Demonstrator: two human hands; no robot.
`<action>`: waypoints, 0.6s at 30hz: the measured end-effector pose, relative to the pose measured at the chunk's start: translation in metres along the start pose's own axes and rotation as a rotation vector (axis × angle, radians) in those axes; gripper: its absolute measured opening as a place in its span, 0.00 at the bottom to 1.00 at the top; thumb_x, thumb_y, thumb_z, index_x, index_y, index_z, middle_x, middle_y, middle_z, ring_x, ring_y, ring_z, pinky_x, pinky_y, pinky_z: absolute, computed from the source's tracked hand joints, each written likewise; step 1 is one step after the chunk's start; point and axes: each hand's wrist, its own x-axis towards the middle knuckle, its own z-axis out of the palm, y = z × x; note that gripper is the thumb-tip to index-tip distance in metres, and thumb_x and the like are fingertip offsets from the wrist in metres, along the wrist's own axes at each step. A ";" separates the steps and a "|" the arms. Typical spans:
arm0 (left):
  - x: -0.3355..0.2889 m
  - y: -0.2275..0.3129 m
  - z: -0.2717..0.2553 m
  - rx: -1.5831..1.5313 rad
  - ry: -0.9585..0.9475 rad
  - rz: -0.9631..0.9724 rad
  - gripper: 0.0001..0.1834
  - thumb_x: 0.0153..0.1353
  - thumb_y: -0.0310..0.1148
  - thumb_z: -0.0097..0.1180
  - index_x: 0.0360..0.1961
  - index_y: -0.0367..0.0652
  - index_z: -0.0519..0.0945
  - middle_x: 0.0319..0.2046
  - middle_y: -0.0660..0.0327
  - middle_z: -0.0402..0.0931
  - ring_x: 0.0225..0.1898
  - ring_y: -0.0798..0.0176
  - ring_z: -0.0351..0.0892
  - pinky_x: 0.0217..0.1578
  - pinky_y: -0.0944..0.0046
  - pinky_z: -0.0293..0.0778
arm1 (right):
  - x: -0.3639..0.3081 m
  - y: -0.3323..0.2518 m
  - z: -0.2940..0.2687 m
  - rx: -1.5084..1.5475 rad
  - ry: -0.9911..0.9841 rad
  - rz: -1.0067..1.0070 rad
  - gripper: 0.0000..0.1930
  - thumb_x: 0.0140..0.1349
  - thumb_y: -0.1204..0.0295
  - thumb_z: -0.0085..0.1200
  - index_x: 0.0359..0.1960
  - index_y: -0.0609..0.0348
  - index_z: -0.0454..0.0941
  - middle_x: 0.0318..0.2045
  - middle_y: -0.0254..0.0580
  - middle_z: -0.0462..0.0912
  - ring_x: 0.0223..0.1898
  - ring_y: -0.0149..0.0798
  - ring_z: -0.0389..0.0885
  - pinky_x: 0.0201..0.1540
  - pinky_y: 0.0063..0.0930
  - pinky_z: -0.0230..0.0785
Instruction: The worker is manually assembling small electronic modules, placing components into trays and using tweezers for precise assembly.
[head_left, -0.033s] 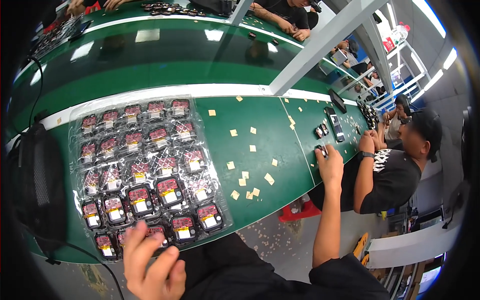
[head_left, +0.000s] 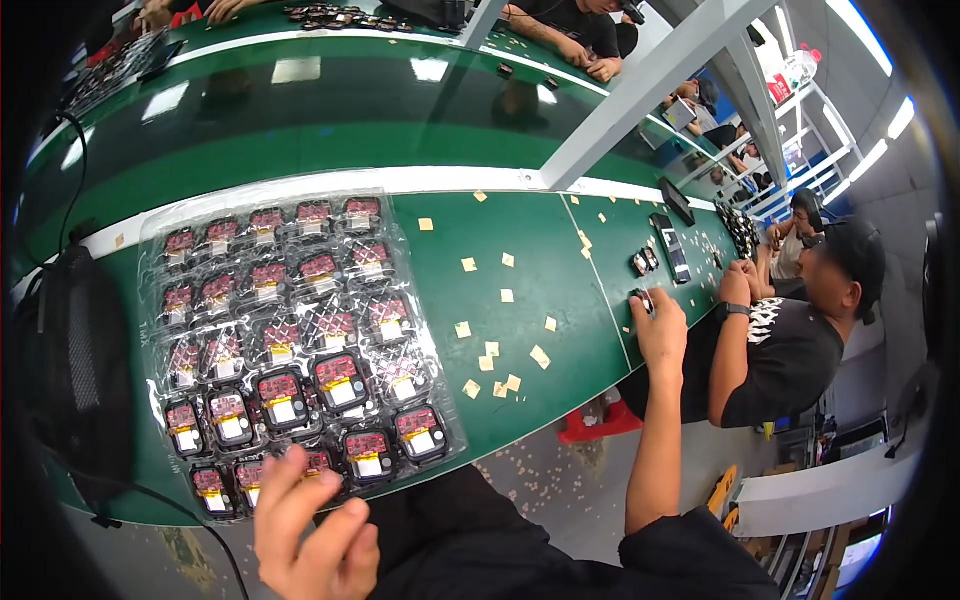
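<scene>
A clear plastic blister tray (head_left: pixel 432 335) lies on the green table (head_left: pixel 540 240) in front of me. Its pockets hold several small dark round modules (head_left: pixel 341 371) with red boards and white labels. My left hand (head_left: pixel 305 535) is at the tray's near edge, fingers apart and curled, their tips touching the front row. My right hand (head_left: pixel 662 328) reaches far right to the table's edge and grips a small dark part (head_left: pixel 643 300). Two similar dark parts (head_left: pixel 645 262) lie just beyond it.
Several small tan squares (head_left: pixel 500 360) are scattered right of the tray. A black mesh object (head_left: pixel 70 370) with a cable stands at left. A white slanted post (head_left: pixel 640 90) crosses above. A person in a black shirt (head_left: pixel 790 345) sits close at right; others work across the belt.
</scene>
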 end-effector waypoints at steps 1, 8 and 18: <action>-0.002 0.002 0.003 -0.048 0.003 0.002 0.07 0.61 0.28 0.65 0.39 0.38 0.85 0.46 0.50 0.82 0.54 0.39 0.80 0.59 0.42 0.73 | -0.002 -0.006 0.000 0.025 0.004 -0.026 0.18 0.62 0.59 0.60 0.48 0.57 0.82 0.40 0.54 0.84 0.44 0.58 0.83 0.47 0.47 0.73; -0.001 0.012 0.022 -0.518 -0.103 -0.096 0.11 0.59 0.28 0.67 0.43 0.37 0.84 0.44 0.48 0.83 0.48 0.42 0.84 0.51 0.51 0.80 | -0.070 -0.095 -0.033 0.777 -0.050 -0.374 0.16 0.50 0.84 0.61 0.43 0.62 0.80 0.37 0.35 0.87 0.17 0.13 0.58 0.19 0.14 0.50; -0.025 0.001 0.035 -1.618 -0.273 -0.652 0.38 0.65 0.33 0.65 0.69 0.28 0.60 0.64 0.46 0.68 0.67 0.51 0.69 0.68 0.52 0.63 | -0.153 -0.166 -0.060 1.364 -0.718 -1.164 0.26 0.53 0.76 0.74 0.51 0.55 0.73 0.47 0.64 0.84 0.36 0.50 0.91 0.32 0.31 0.84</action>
